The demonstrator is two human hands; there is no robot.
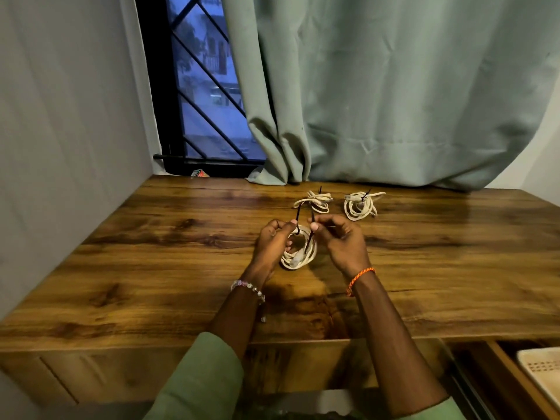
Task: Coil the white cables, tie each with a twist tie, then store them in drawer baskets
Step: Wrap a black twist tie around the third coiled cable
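Already two tied coils (315,201) (362,204) upper centre; left hand (272,242), right hand (341,241) each pinch twist tie (298,221) end over third coil (298,253); basket (542,374) lower right, nothing stored yet.

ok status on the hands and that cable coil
Left hand and right hand each pinch an end of the black twist tie over the near cable coil. Two tied coils behind. Nothing in the way.
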